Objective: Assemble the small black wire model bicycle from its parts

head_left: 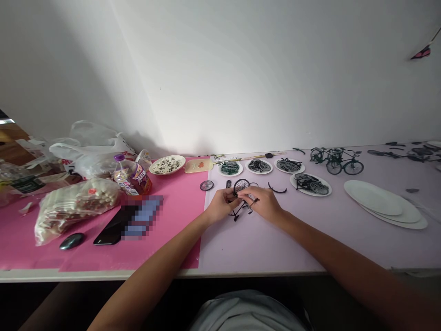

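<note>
A small black plastic-looking bicycle frame (235,218) is held just above or on the pink-and-lilac bench (310,250), near its middle. The left hand (222,202) and right hand (262,202) meet there, fingertips pinching where a thin-spoked black wheel (241,185) joins it; from where I stand, I can't tell whether that wheel is fixed. It seems part-built: another round black spoked wheel (206,185) lies loose to the left. Assembled dark green model bicycles (345,163) stand far right. Both forearms slant inward from the near edge, fingers curled.

Left hand (220,204) beside right hand (265,202), fingers (244,193) pinching, forearms (172,258) converging
</note>
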Action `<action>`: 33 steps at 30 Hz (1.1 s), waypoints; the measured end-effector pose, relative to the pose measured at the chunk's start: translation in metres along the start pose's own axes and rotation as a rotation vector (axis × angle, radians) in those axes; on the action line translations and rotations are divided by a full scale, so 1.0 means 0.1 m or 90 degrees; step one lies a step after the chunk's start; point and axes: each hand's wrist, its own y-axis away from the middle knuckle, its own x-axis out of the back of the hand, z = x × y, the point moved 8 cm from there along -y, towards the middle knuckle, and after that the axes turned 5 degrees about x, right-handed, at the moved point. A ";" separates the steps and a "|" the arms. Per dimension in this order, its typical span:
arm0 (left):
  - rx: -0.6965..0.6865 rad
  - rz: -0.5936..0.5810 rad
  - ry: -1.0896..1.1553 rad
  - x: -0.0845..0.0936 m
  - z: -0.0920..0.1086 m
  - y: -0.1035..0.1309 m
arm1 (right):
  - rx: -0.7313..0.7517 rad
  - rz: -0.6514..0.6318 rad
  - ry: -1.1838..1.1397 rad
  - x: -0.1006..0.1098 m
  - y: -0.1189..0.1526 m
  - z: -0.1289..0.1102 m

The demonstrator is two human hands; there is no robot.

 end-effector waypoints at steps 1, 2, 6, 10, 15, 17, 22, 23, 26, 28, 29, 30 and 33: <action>-0.010 -0.005 -0.011 -0.01 0.02 0.01 | 0.000 -0.003 0.004 -0.01 0.00 0.00; -0.021 -0.013 -0.023 -0.02 0.05 0.01 | 0.003 -0.003 0.008 -0.01 0.01 0.01; -0.044 -0.033 -0.043 -0.06 0.12 0.04 | 0.070 0.041 0.019 0.03 0.01 -0.06; -0.044 -0.033 -0.049 -0.06 0.13 0.06 | 0.121 0.067 0.024 0.06 0.01 -0.11; -0.035 -0.034 -0.058 -0.07 0.12 0.06 | 0.110 0.061 0.021 0.06 0.01 -0.10; -0.035 -0.031 -0.055 -0.06 0.12 0.06 | 0.111 0.058 0.028 0.06 0.01 -0.11; -0.023 -0.030 -0.038 -0.04 0.10 0.04 | 0.109 0.067 0.060 0.08 0.00 -0.12; -0.017 -0.034 -0.032 -0.05 0.09 0.04 | 0.104 0.068 0.064 0.08 0.00 -0.12; -0.005 -0.041 -0.017 -0.05 0.06 0.02 | 0.091 0.062 0.060 0.08 -0.01 -0.11; -0.006 -0.043 -0.023 -0.04 0.05 0.02 | 0.079 0.050 0.051 0.07 -0.01 -0.10; -0.010 -0.045 -0.027 -0.05 0.05 0.02 | 0.069 0.045 0.048 0.06 0.00 -0.10; -0.014 -0.050 -0.029 -0.05 0.05 0.02 | 0.057 0.041 0.045 0.06 0.00 -0.08; -0.018 -0.058 -0.029 -0.05 0.05 0.01 | 0.033 0.033 0.036 0.05 0.00 -0.07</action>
